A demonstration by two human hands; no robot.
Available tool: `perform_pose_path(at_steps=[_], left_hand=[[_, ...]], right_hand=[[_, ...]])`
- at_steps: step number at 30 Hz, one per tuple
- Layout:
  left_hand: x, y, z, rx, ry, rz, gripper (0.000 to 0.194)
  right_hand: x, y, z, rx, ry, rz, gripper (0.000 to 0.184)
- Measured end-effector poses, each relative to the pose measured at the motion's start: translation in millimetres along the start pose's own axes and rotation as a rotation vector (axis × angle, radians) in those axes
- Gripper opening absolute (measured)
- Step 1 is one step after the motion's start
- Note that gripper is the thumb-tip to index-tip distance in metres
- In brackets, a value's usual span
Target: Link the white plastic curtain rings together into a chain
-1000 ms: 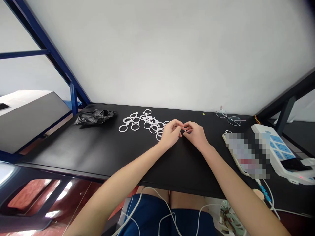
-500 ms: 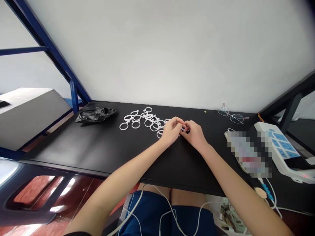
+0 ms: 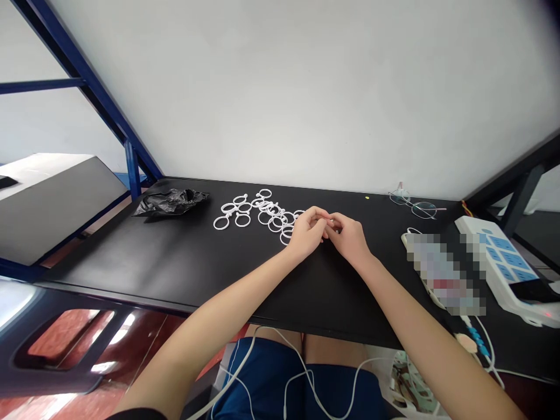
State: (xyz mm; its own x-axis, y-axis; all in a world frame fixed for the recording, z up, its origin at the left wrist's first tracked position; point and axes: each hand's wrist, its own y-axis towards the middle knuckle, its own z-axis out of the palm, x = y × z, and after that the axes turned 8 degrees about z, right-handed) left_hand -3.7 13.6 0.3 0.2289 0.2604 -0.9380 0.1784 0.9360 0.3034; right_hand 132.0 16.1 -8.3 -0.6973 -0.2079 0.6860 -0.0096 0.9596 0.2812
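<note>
Both my hands meet over the middle of the black table (image 3: 184, 268). My left hand (image 3: 306, 234) and my right hand (image 3: 349, 238) have their fingers curled together and pinch a small white plastic ring (image 3: 329, 221) between them; most of it is hidden by the fingers. Just left of my left hand lies a loose pile of several white rings (image 3: 262, 211) spread flat on the table.
A crumpled black plastic bag (image 3: 168, 202) lies at the back left. Glasses (image 3: 413, 205) rest at the back right. A blurred device (image 3: 444, 271) and a white power strip with blue sockets (image 3: 503, 268) sit on the right. White cables (image 3: 297, 379) hang over my lap.
My hands have stayed together at the same place, the fingers shifting slightly on the ring. The view has tilted a little.
</note>
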Motion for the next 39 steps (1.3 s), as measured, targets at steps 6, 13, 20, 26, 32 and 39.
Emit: perform_pose_path(at_steps=[6, 13, 20, 26, 32, 39], left_hand=[[-1.2, -1.7, 1.2, -0.011, 0.009, -0.002, 0.015], [-1.3, -1.9, 3.1, -0.056, -0.006, 0.093, 0.023], [-2.6, -3.4, 5.2, -0.096, 0.023, 0.131, 0.027], [0.0, 1.3, 0.0, -0.087, 0.096, 0.076, 0.022], [-1.8, 1.2, 0.0, -0.077, 0.016, 0.067, 0.016], [4.0, -3.0, -0.7, -0.072, 0.112, 0.183, 0.015]], right_hand=[[0.1, -0.1, -2.1, -0.057, -0.022, -0.034, 0.021], [-7.6, 2.2, 4.3, -0.265, -0.097, -0.230, 0.036], [3.4, -4.0, 2.5, -0.339, -0.040, -0.314, 0.035], [11.1, -11.1, 10.7, -0.303, -0.006, -0.328, 0.026], [14.1, -15.9, 17.7, -0.359, 0.054, -0.317, 0.025], [13.0, -24.2, 32.1, -0.348, 0.066, -0.384, 0.047]])
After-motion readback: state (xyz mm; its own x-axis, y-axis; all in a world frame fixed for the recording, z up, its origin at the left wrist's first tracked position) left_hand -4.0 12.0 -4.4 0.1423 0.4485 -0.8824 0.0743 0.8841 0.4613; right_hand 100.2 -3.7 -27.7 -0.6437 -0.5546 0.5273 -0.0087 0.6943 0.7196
